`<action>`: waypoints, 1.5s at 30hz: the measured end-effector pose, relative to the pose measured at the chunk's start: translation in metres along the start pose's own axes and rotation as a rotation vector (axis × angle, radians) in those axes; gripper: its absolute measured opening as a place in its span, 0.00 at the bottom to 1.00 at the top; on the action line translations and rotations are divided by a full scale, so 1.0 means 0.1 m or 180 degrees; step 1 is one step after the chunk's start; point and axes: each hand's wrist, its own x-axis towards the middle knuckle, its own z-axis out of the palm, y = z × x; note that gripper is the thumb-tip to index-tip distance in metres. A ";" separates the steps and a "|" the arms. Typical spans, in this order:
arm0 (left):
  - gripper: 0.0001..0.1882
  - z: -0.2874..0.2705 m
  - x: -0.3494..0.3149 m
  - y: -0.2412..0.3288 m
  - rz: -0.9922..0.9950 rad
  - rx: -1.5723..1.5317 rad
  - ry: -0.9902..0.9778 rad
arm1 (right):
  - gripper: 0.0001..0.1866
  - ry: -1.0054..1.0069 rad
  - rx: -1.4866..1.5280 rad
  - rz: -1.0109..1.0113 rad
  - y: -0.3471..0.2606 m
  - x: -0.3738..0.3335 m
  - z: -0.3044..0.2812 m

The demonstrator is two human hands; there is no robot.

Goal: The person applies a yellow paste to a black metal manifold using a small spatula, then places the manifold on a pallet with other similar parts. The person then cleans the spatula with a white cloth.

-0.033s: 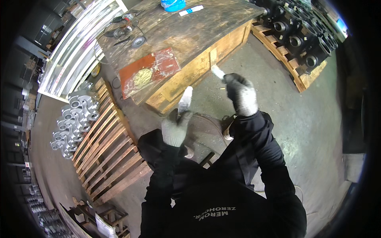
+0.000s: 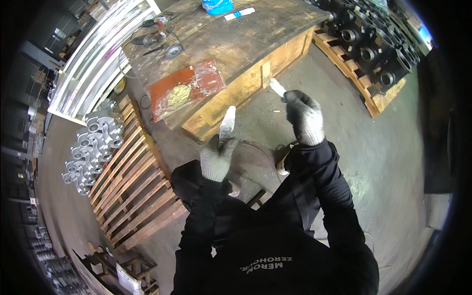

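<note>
My left hand (image 2: 217, 158), in a grey knit glove, is closed around the lower end of a putty knife (image 2: 228, 123). Its pale, smeared blade points up and away from me. Farther right, my gloved right hand (image 2: 306, 117) grips a second putty knife (image 2: 278, 88), whose whitish blade tilts up to the left. The two blades are apart and both are in the air. Ahead of them, a reddish-brown board (image 2: 204, 78) lies at the near left corner of the wooden workbench (image 2: 246, 37). A mound of pale yellow putty (image 2: 178, 95) sits on it, with smears around.
On the bench are an angle grinder (image 2: 156, 37), a loose disc (image 2: 173, 51), a white-and-blue tube (image 2: 240, 14) and a blue tub (image 2: 217, 6). Grey metal castings (image 2: 93, 147) stand beside a slatted pallet (image 2: 140, 182) at left. Dark castings (image 2: 371, 51) fill another pallet at right.
My right hand has shifted slightly to the right with its putty knife, and that blade is a little higher. The left putty knife has turned slightly; my left hand stays in place.
</note>
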 end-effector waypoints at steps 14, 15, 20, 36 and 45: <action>0.17 0.09 0.14 0.29 -0.0132 -0.0167 -0.0428 | 0.11 -0.1170 -0.0455 0.0922 0.42 -0.39 0.32; 0.17 0.09 0.14 0.30 -0.0127 -0.0135 -0.0407 | 0.11 -0.1153 -0.0428 0.0842 0.42 -0.39 0.32; 0.18 0.13 0.10 0.23 -0.0489 0.0022 -0.0319 | 0.11 -0.1155 -0.0613 0.0696 0.47 -0.43 0.25; 0.23 0.11 -0.05 -0.18 -0.0722 -0.0325 -0.1121 | 0.11 -0.1236 -0.0269 0.0578 0.84 -0.42 0.12; 0.12 0.14 -0.05 -0.20 -0.0211 -0.0144 -0.1121 | 0.08 -0.0438 -0.0167 0.0055 0.61 -0.19 0.03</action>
